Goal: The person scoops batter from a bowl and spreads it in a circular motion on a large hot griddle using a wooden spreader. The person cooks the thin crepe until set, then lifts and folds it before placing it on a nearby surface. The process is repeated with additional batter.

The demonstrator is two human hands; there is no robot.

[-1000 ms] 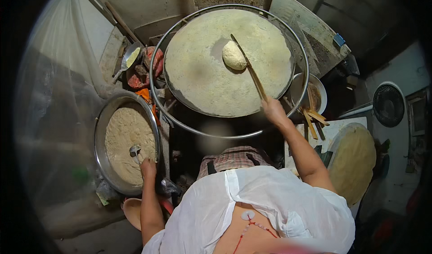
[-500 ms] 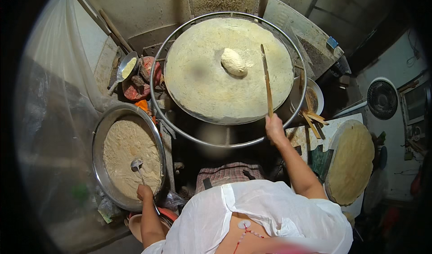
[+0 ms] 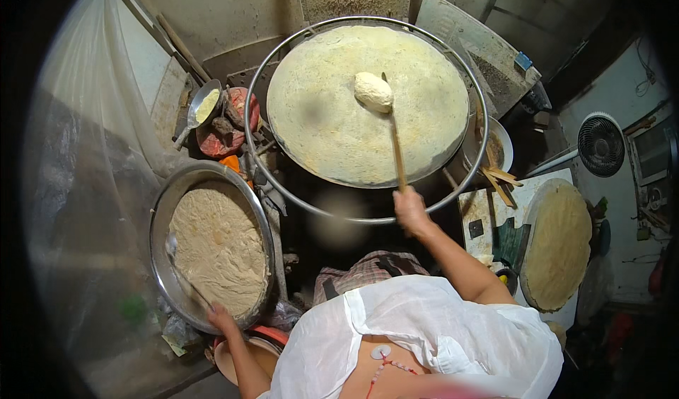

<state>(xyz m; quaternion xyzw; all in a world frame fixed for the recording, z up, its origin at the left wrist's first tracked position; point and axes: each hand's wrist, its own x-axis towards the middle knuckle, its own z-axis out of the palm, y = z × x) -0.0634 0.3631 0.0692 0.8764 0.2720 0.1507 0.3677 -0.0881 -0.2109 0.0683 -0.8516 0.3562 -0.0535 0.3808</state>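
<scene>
In my right hand (image 3: 411, 210) is the end of a long, thin wooden spatula (image 3: 398, 151), reaching over a large round griddle (image 3: 318, 144) coated with a pale, thin layer. Its blade lies against the right side of a smooth lump of dough (image 3: 373, 92), partly behind it. My left hand (image 3: 221, 319) grips the long handle of a metal ladle (image 3: 189, 280) over a wide steel basin (image 3: 157, 257). Soft, wet dough (image 3: 219, 247) fills much of the basin, and the ladle's head rests by the basin's left wall.
A metal ring (image 3: 322, 212) surrounds the griddle. At right, a big round flatbread (image 3: 559, 247) lies near a fan (image 3: 602, 143). A white bowl (image 3: 503, 148) and wood sticks (image 3: 499, 178) sit beside the ring. Left of it stands a small pan (image 3: 205, 109); plastic sheeting (image 3: 92, 151) hangs farther left.
The spatula has swung left, from bare griddle to the dough lump's side. In the basin, the ladle's head has moved from the middle of the dough to the left wall.
</scene>
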